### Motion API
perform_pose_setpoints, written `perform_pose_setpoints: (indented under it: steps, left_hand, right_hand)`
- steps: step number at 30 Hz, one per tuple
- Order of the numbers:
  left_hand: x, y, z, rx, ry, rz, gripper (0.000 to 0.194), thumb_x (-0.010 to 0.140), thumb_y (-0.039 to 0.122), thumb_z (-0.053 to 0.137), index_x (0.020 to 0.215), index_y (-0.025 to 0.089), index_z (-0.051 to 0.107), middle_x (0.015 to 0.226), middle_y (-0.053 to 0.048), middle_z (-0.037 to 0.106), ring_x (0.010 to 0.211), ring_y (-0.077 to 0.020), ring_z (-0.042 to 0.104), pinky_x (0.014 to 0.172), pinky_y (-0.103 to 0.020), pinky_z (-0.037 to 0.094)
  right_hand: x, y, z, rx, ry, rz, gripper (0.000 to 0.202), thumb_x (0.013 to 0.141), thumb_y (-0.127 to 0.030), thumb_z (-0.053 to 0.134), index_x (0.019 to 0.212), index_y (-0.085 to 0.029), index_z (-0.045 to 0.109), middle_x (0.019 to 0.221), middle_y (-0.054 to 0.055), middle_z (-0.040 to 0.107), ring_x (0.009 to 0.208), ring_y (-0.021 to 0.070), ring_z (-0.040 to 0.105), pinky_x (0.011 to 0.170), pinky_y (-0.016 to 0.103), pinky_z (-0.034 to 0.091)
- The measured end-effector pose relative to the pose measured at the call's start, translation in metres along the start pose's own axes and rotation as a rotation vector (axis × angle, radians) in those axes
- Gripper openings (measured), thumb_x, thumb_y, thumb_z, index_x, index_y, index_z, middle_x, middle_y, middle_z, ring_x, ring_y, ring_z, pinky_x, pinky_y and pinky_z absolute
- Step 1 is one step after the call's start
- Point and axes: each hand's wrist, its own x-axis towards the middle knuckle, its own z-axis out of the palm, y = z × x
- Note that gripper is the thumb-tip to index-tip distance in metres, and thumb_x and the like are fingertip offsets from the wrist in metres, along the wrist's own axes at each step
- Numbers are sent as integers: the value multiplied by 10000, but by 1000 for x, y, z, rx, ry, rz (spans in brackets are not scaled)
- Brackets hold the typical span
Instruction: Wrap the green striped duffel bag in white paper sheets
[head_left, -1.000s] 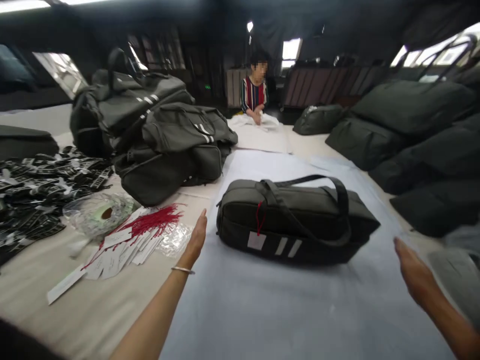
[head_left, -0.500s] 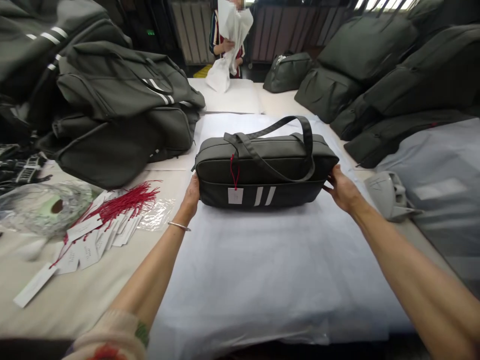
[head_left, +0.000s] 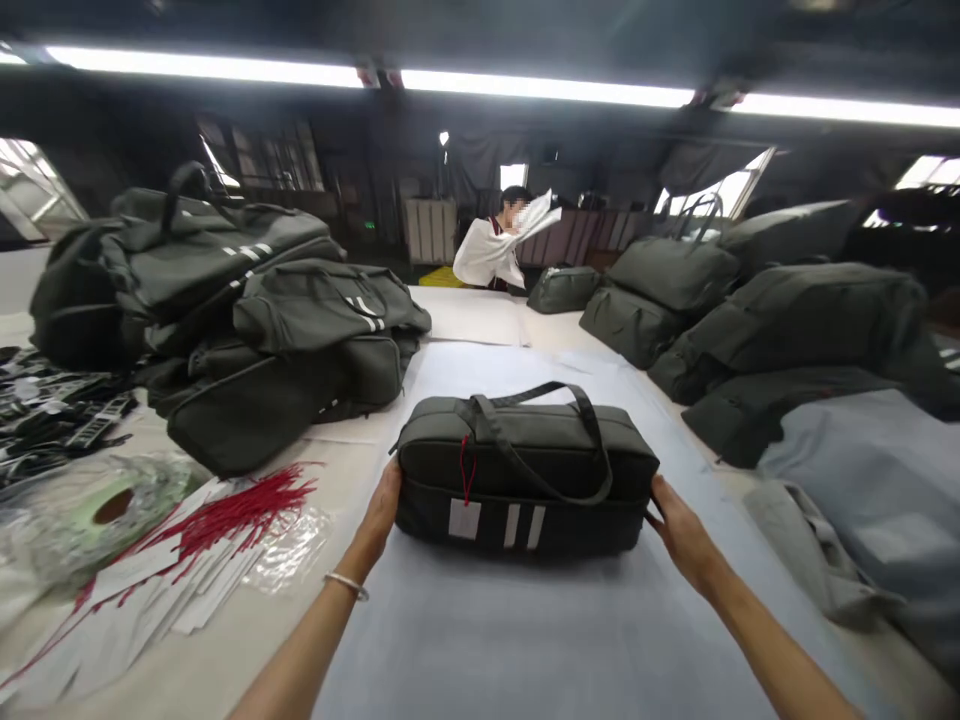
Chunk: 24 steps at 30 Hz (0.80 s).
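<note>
A dark green duffel bag (head_left: 570, 535) stands upright on the white sheet (head_left: 517, 650) in front of me. Two white stripes and a white tag (head_left: 464, 519) on a red cord show on its front, and its strap handles arch over the top. My left hand (head_left: 381, 508), with a bangle at the wrist, grips the bag's left end. At the opposite end my right hand (head_left: 681, 530) clasps the lower right corner. Some fingertips of both hands are hidden behind the bag.
Piled dark green bags (head_left: 300, 370) lie at left, with more stacked bags (head_left: 795, 320) at right. White tags with red cords (head_left: 247, 505) and clear plastic (head_left: 90, 500) lie near my left arm. Grey wrapping (head_left: 862, 490) sits at right. Across the table, a person (head_left: 491, 245) handles white material.
My view has tilted up, so the ceiling lights show and the bag appears lower. Both hands stay on the bag's ends. The person opposite has shifted the white material.
</note>
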Motion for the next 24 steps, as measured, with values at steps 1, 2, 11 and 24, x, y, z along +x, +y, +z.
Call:
perform_pose_setpoints:
  steps: [1,2,11,24]
  left_hand:
    - [1,-3,0,7,11,5,605,976,595,328,1422,205,448,1511,-105,413,1437,-246,300,1209,-487,155]
    - [2,-7,0,18,18,4,607,976,598,313,1422,209,446,1515,-104,408,1436,-247,300,1206,-493,162]
    - [21,-6,-25,488,184,315,730,877,573,495,1487,215,317,1536,-158,352,1427,-350,298,1161,-595,247]
    - [14,168,84,1015,-569,1100,201,880,329,654,1061,242,647,1232,-41,654,1331,-260,454,1210,-578,91]
  right_hand:
    - [2,5,-1,-1,7,3,539,785,-703,623,1188,-346,645,1345,1,584,1315,248,456,1031,431,460]
    - [5,9,-2,2,20,0,532,769,-697,641,1167,-344,658,1337,4,593,1320,259,453,1037,442,453]
    - [19,-14,-28,-385,147,-185,808,565,-673,769,1288,-360,593,1430,40,509,1361,392,380,1145,618,271]
    - [62,-155,96,-709,-362,-505,659,752,-411,665,1378,-261,522,1135,78,683,1103,326,601,969,484,461]
